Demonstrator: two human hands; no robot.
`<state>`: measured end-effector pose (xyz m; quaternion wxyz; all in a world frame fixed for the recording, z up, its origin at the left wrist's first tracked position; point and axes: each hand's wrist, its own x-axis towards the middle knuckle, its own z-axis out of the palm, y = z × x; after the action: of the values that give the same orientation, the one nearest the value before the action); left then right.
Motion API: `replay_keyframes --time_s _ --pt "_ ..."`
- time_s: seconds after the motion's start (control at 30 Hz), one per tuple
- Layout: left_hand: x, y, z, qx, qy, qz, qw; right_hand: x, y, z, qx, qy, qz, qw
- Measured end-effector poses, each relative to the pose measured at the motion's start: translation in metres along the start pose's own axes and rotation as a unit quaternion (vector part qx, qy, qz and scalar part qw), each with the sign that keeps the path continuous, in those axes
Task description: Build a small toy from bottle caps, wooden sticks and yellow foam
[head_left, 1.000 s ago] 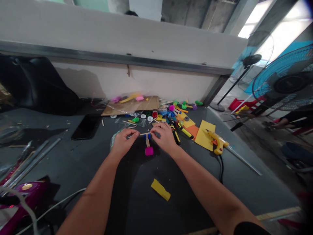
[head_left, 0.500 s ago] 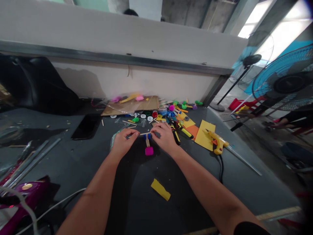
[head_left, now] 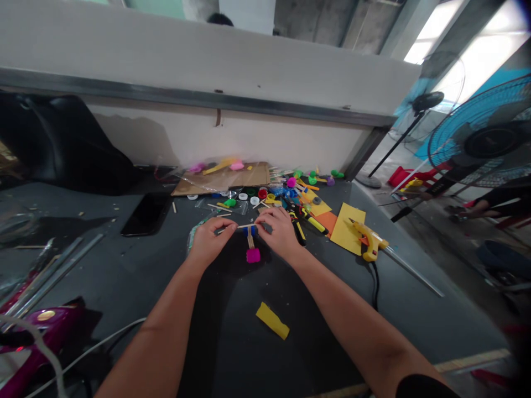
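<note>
Just above the centre of the frame, both hands meet over the dark table [head_left: 124,265]. The left hand [head_left: 209,242] pinches the left end of a thin skewer [head_left: 241,226] between thumb and forefinger. The right hand [head_left: 279,232] pinches the right end the same way, with its other fingers curled over. The skewer's long axis runs across the frame, left to right, almost level.

A small blue piece [head_left: 250,229] sits on the skewer midway between the two hands. From it a flat wooden stick [head_left: 250,241] runs straight down the frame towards the viewer, at a right angle to the skewer. It ends at a pink cap [head_left: 253,255] that rests on the table just below the hands.

To the right of the right hand lie sheets of yellow paper [head_left: 348,226] and, touching their right edge, a yellow glue gun [head_left: 370,240]. A black phone [head_left: 147,214] lies left of centre, and a yellow scrap [head_left: 272,320] lies lower down between the forearms. Caps, sticks and cardboard [head_left: 224,178] crowd the table above the hands.
</note>
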<state>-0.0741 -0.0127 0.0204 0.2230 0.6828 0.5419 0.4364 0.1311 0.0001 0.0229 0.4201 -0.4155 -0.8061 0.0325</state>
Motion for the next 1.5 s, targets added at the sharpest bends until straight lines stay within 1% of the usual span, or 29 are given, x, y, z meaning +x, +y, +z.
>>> replay_keyframes --time_s 0.4,0.67,0.87,1.1,1.5 --pt "0.0011 -0.0023 0.0025 0.020 0.005 0.023 1.000 -0.0011 0.0008 0.0026 -0.006 -0.020 0.016 1.000" --pt "0.0013 -0.0024 0.0022 0.034 0.006 0.010 0.999 -0.0012 -0.0016 0.0016 -0.016 -0.032 0.021 0.999" --pt "0.0013 -0.0006 0.0020 0.039 0.004 0.002 0.999 -0.0016 -0.0019 0.0020 -0.012 -0.027 0.020 0.999" --pt "0.0014 -0.0027 0.0020 0.036 0.005 0.009 0.999 -0.0022 -0.0022 0.0029 -0.014 -0.025 0.022 0.999" --pt "0.0005 -0.0009 0.0002 0.012 0.003 0.003 1.000 -0.0017 0.0009 0.0048 -0.005 -0.021 0.021 1.000"
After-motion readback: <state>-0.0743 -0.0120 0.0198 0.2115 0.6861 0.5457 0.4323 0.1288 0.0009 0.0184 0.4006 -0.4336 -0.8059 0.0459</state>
